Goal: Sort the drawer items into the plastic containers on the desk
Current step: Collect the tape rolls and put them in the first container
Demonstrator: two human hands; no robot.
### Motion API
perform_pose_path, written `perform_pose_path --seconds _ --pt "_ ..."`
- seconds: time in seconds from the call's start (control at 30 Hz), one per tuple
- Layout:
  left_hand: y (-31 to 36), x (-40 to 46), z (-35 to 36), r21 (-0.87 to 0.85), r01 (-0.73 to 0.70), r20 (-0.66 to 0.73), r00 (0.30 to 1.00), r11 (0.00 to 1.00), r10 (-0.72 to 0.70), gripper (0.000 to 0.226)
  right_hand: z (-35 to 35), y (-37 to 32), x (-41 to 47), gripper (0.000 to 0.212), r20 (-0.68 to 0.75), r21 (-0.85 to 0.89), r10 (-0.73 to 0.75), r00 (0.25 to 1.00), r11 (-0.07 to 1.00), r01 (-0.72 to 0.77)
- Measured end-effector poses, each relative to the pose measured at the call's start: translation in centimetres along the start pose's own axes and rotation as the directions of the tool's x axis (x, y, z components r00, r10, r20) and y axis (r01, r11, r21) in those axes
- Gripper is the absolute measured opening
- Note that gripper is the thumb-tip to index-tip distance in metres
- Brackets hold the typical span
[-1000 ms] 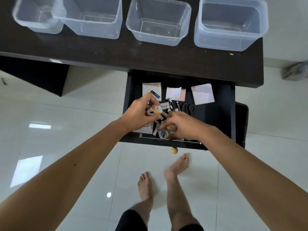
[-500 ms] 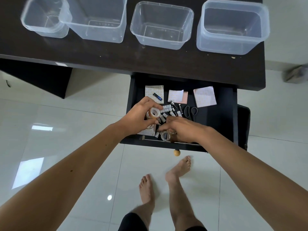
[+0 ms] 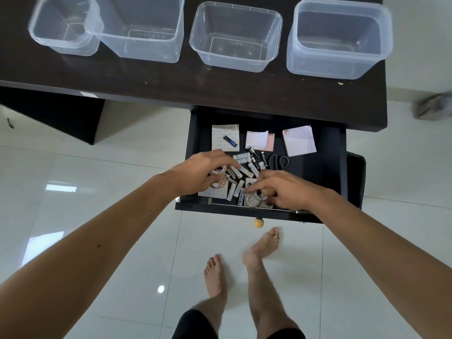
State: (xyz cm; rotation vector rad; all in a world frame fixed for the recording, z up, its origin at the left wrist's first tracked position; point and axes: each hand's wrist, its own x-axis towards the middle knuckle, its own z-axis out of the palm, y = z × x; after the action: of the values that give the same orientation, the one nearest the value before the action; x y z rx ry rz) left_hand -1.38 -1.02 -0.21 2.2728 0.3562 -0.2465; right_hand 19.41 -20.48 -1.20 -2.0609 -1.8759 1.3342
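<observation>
Four containers point(image 3: 236, 35) on desk point(image 3: 195, 84), drawer point(image 3: 318, 167) below in front

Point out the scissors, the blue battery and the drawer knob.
scissors point(image 3: 279, 161): head view, on the black handle loops.
blue battery point(image 3: 230, 141): head view, mid-body, lying on a paper packet.
drawer knob point(image 3: 258, 223): head view, centre of the round wooden ball.

Four clear plastic containers point(image 3: 236, 36) stand empty in a row on the desk above the open black drawer point(image 3: 325, 167), where I see white batteries point(image 3: 241, 166), tape rolls point(image 3: 254, 200), paper pads point(image 3: 299, 140) and black scissors point(image 3: 278, 161) lying scattered.
</observation>
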Motion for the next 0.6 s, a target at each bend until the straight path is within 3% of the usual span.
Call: perform_pose_path --seconds 0.13,0.27,0.47,0.6 --pt "-0.8 0.3 0.1 0.17 -0.016 0.089 0.996 0.985 0.0 0.043 0.5 0.1 0.5 0.045 -0.017 0.028 -0.013 1.0 1.0 0.014" --pt "-0.4 0.9 -0.2 0.196 -0.004 0.14 0.99 0.981 -0.024 0.024 1.0 0.1 0.9 0.027 -0.058 0.099 -0.018 0.998 0.995 0.023" --pt "0.4 1.5 -0.7 0.35 0.014 0.305 0.944 0.937 -0.128 0.073 1.5 0.0 1.2 0.024 -0.079 0.068 -0.016 0.997 0.997 0.021" --pt "0.2 2.1 -0.5 0.444 -0.017 0.301 0.945 0.896 -0.131 0.073 1.4 0.0 1.3 0.028 -0.061 0.065 -0.022 0.998 0.998 0.026"
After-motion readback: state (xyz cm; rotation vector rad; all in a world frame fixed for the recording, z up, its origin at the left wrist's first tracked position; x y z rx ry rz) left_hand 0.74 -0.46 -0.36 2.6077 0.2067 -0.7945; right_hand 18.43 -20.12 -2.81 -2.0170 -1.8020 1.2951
